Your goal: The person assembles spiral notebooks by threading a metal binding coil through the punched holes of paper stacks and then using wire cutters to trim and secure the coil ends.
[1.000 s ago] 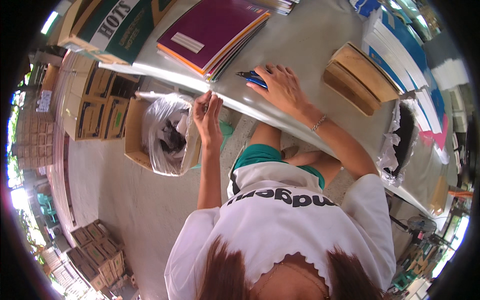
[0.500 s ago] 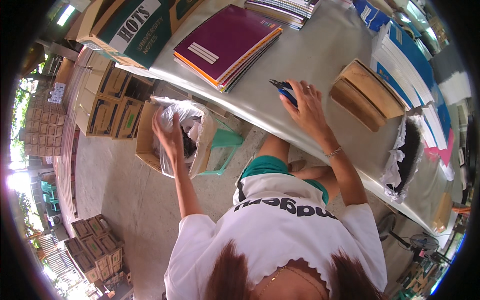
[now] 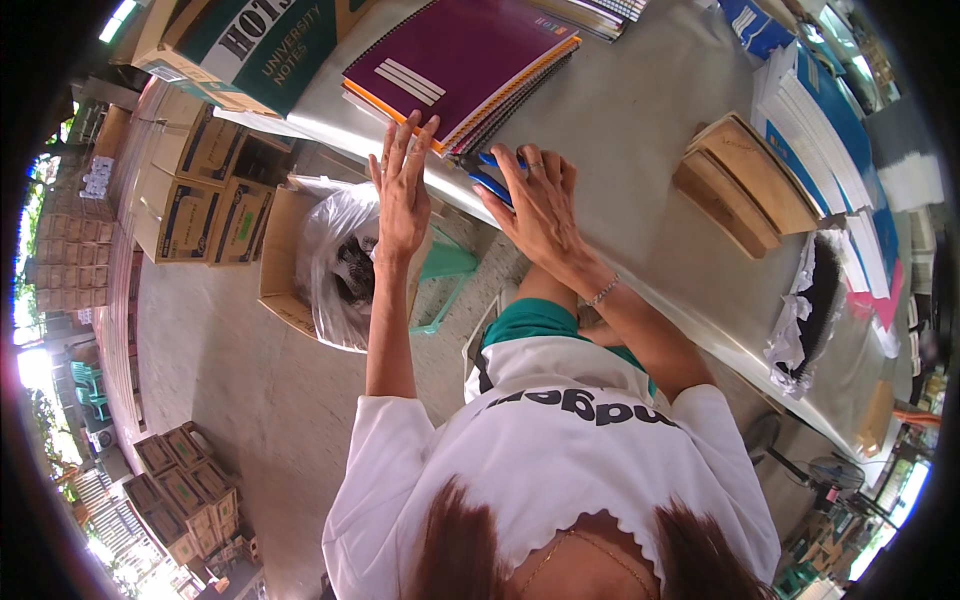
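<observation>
A stack of spiral notebooks (image 3: 455,65) with a maroon cover on top lies on the table. My left hand (image 3: 404,195) is at the near-left edge of that stack, its fingers stretched out over the corner. In my right hand (image 3: 543,195) is a pair of blue-handled pliers (image 3: 491,187), its dark tip close to the notebooks' near corner. The pliers' jaws are partly hidden beside the stack. Below my left hand stands an open cardboard box (image 3: 285,255) lined with a clear plastic bag (image 3: 335,215), with dark pieces inside.
The metal-topped table (image 3: 625,100) carries a green carton (image 3: 255,50) at far left, brown wooden blocks (image 3: 745,185) and blue-covered book stacks (image 3: 825,120) at right. A green stool (image 3: 445,262) stands by the lined box. More cartons (image 3: 190,215) are stacked at left.
My left hand has left the lined box and risen to the notebook stack. My right hand has moved left with the pliers, toward the stack's near corner.
</observation>
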Demonstrator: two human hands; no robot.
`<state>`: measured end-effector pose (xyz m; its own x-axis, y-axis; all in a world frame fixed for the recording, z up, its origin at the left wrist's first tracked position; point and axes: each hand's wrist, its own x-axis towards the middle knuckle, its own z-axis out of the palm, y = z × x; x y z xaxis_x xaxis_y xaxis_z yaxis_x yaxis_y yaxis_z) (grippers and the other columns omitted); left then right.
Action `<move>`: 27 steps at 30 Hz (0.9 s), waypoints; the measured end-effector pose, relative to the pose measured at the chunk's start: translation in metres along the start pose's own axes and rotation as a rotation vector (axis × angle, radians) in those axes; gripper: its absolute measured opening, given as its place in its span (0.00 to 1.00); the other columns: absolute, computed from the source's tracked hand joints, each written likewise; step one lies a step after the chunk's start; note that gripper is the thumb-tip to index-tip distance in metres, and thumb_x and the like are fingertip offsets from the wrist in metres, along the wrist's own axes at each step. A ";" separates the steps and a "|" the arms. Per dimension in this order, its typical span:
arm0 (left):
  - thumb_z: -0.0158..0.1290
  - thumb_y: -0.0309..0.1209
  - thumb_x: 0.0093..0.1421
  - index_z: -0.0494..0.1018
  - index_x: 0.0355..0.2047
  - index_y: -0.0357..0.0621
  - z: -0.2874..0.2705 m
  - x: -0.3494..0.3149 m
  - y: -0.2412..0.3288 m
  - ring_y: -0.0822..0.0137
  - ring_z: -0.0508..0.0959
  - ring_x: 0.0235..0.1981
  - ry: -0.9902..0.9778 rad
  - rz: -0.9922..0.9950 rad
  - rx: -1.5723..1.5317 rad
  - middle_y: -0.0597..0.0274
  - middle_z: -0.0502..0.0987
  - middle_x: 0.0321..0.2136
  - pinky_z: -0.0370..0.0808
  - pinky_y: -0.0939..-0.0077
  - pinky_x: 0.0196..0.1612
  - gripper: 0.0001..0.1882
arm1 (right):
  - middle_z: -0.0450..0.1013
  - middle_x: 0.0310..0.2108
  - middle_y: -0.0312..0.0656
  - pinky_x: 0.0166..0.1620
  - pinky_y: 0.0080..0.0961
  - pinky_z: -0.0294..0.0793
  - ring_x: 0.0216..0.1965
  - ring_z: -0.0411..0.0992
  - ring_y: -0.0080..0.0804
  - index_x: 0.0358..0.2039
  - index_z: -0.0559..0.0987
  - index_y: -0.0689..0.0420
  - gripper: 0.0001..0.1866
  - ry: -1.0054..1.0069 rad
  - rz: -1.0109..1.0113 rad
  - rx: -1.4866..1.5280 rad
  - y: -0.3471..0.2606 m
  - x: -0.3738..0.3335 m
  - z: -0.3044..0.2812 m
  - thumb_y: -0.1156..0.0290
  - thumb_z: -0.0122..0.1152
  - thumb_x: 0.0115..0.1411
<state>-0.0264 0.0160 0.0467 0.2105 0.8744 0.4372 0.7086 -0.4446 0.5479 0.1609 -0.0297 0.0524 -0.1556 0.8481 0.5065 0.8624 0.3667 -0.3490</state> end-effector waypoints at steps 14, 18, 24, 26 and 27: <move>0.36 0.15 0.53 0.63 0.63 0.65 0.004 -0.001 -0.002 0.58 0.49 0.70 0.040 -0.014 0.025 0.68 0.57 0.66 0.31 0.34 0.66 0.39 | 0.73 0.21 0.45 0.34 0.39 0.76 0.29 0.77 0.41 0.35 0.76 0.60 0.23 -0.713 0.506 0.733 -0.002 0.042 -0.039 0.50 0.48 0.66; 0.36 0.16 0.52 0.63 0.63 0.65 0.002 0.000 0.001 0.57 0.49 0.70 0.036 -0.009 0.027 0.68 0.57 0.66 0.30 0.33 0.65 0.39 | 0.70 0.33 0.47 0.42 0.40 0.69 0.35 0.71 0.42 0.46 0.73 0.58 0.21 -0.149 0.115 0.044 -0.010 0.012 -0.025 0.54 0.55 0.63; 0.36 0.15 0.52 0.64 0.63 0.65 0.006 0.000 0.000 0.57 0.49 0.70 0.037 -0.021 0.036 0.68 0.57 0.66 0.30 0.33 0.65 0.39 | 0.69 0.39 0.48 0.48 0.41 0.63 0.40 0.66 0.43 0.48 0.71 0.55 0.22 0.038 0.039 -0.063 0.000 -0.001 -0.010 0.56 0.61 0.58; 0.36 0.15 0.52 0.64 0.63 0.65 0.005 0.000 0.002 0.57 0.49 0.70 0.041 -0.019 0.035 0.67 0.57 0.66 0.30 0.33 0.65 0.39 | 0.69 0.39 0.48 0.48 0.40 0.63 0.40 0.67 0.41 0.48 0.71 0.55 0.22 0.050 0.035 -0.079 0.001 0.000 -0.007 0.56 0.61 0.58; 0.36 0.15 0.52 0.64 0.63 0.65 0.005 0.000 0.002 0.57 0.49 0.70 0.045 -0.017 0.030 0.67 0.57 0.66 0.30 0.33 0.65 0.39 | 0.70 0.38 0.47 0.46 0.39 0.65 0.39 0.68 0.41 0.47 0.72 0.56 0.21 0.047 0.034 -0.057 0.001 0.001 -0.006 0.56 0.60 0.59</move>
<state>-0.0218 0.0157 0.0443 0.1683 0.8716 0.4603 0.7320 -0.4233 0.5338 0.1645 -0.0311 0.0574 -0.1046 0.8403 0.5320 0.8928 0.3151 -0.3220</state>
